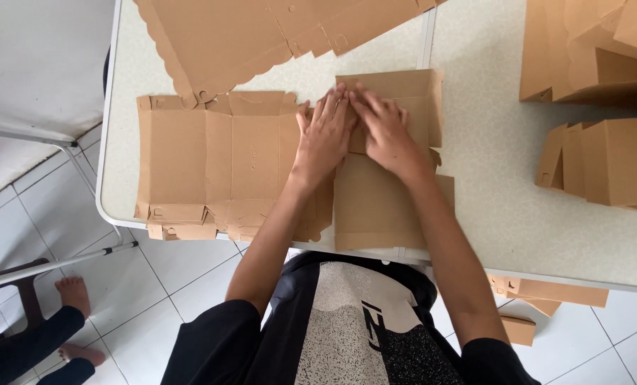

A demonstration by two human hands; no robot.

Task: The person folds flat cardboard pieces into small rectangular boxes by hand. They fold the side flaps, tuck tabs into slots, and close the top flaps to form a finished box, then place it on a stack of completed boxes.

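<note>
A flat brown cardboard box blank (218,160) lies spread across the pale table (518,207), its right part folded over in front of me. My left hand (324,135) presses flat on the cardboard near the fold, fingers together and pointing away from me. My right hand (383,128) presses on the folded panel (375,199) right beside it, the fingertips of both hands nearly touching at the panel's far edge. Neither hand grips anything; both lie palm down on the cardboard.
More flat blanks (261,32) lie at the table's far side. Folded cardboard boxes (604,160) stand at the right, with a taller stack (589,50) behind. Cardboard pieces (547,296) lie on the tiled floor. Another person's bare feet (72,296) show at lower left.
</note>
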